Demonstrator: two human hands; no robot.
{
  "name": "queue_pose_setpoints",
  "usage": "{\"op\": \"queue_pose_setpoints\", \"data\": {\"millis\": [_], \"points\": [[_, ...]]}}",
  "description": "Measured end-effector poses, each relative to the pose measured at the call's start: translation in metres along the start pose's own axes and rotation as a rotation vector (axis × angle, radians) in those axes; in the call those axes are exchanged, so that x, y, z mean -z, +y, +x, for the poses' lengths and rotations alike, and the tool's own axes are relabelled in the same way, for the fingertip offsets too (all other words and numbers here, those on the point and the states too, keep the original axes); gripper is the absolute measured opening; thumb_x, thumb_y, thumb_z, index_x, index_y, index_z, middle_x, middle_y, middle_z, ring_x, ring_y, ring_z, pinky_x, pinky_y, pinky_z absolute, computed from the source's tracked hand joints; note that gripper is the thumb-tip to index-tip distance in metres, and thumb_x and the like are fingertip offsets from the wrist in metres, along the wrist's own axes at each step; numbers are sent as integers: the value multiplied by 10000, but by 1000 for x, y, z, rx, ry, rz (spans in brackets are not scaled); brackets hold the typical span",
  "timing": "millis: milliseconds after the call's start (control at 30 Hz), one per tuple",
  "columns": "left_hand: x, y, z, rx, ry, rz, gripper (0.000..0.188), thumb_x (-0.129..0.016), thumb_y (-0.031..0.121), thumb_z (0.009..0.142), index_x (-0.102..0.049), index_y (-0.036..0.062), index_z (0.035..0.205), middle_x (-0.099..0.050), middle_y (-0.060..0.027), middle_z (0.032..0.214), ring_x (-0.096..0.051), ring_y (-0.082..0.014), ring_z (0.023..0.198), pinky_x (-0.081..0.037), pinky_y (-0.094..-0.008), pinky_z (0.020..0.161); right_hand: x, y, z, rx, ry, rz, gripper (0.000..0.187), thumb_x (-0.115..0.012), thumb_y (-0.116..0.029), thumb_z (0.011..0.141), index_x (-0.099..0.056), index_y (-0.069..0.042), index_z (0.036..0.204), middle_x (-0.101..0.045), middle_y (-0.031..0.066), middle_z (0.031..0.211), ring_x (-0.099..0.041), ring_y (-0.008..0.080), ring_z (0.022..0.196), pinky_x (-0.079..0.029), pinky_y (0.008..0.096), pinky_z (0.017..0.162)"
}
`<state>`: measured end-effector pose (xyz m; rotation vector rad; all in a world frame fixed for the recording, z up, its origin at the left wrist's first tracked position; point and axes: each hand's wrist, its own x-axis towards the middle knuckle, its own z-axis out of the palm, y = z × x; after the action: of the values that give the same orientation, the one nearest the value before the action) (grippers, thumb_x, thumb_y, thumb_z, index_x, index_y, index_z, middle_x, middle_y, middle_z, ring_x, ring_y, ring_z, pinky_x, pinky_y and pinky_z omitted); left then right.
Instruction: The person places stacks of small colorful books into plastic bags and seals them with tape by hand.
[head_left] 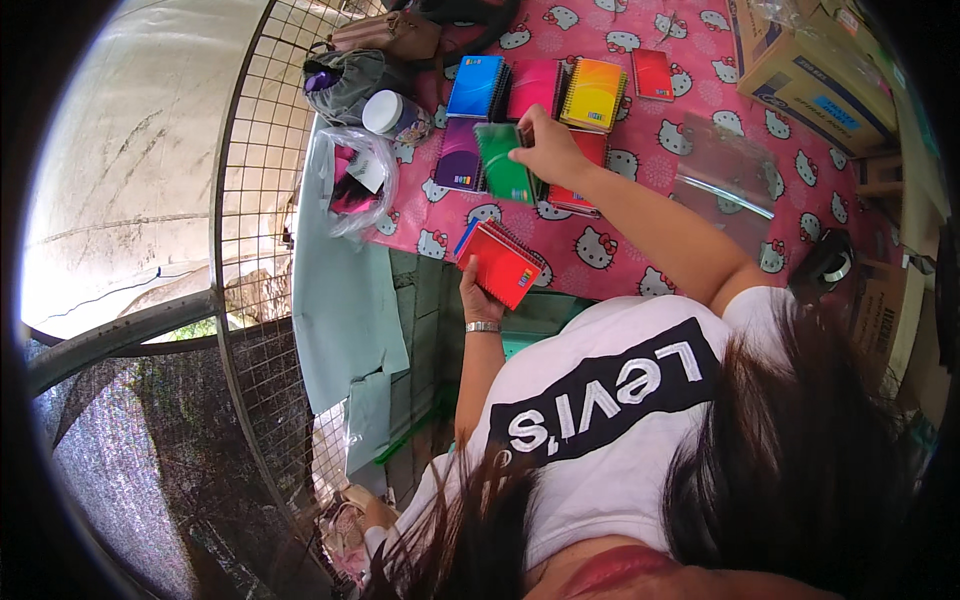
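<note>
My left hand [478, 292] is closed on a small stack of spiral notebooks near the table's front edge. A red notebook [502, 268] lies on top, with a blue edge showing under it. Farther up, my right hand [550, 148] pinches the upper right edge of a green spiral notebook [506, 165]. That notebook overlaps a purple notebook [459, 155]; I cannot tell whether it touches what lies below. Blue [475, 86], magenta [535, 88] and yellow [594, 95] notebooks form a row behind. My right forearm partly hides a red notebook beside the green one.
A pink patterned cloth [640, 225] covers the table. Another red notebook [653, 75] lies at the back, near a cardboard box [815, 95]. A clear plastic sleeve [728, 180] lies right. At left are a white-lidded jar [384, 113], a plastic bag [350, 185] and a wire grid [262, 150].
</note>
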<state>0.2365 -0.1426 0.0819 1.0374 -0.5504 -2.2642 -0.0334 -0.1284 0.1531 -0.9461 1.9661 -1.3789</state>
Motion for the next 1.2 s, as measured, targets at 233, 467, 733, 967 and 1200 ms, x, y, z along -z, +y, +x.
{"op": "queue_pose_setpoints", "data": {"millis": [233, 467, 733, 967, 1200], "points": [[1, 10, -1, -11, -191, -202, 664, -633, 497, 781, -491, 42, 1243, -563, -123, 1217, -570, -299, 1059, -479, -459, 888, -48, -20, 2, 408, -308, -404, 526, -761, -218, 687, -491, -24, 1095, -599, 159, 990, -562, 285, 1024, -451, 393, 863], [7, 3, -15, 73, -34, 39, 537, -642, 316, 745, -533, 12, 1174, -634, -150, 1049, -627, -309, 909, -511, -453, 833, -79, -22, 13, 647, -439, -899, 187, -566, -157, 760, -638, -52, 897, -614, 117, 880, -611, 275, 900, -489, 383, 767], [-32, -34, -6, 322, -24, 44, 442, -639, 251, 740, -566, 28, 1115, -640, -137, 1054, -626, -313, 922, -499, -460, 843, -60, -3, 9, 779, -24, -630, 165, -571, -163, 754, -629, -54, 863, -602, 99, 957, -602, 281, 920, -505, 391, 732], [-38, -51, -21, 238, 49, 167, 460, -639, 264, 755, -552, 18, 1134, -636, -154, 1067, -625, -329, 936, -498, -485, 849, -54, -3, -10, 754, -285, -505, 176, -543, -225, 809, -644, -100, 881, -598, 104, 1002, -592, 288, 965, -510, 414, 730], [-50, -69, -14, 183, 8, 212, 497, -654, 333, 782, -557, 6, 1143, -633, -154, 1083, -626, -318, 939, -498, -456, 860, -53, 19, -4, 965, -234, -723, 115, -513, -149, 789, -610, -97, 824, -614, 64, 825, -625, 249, 803, -517, 403, 684]]}}
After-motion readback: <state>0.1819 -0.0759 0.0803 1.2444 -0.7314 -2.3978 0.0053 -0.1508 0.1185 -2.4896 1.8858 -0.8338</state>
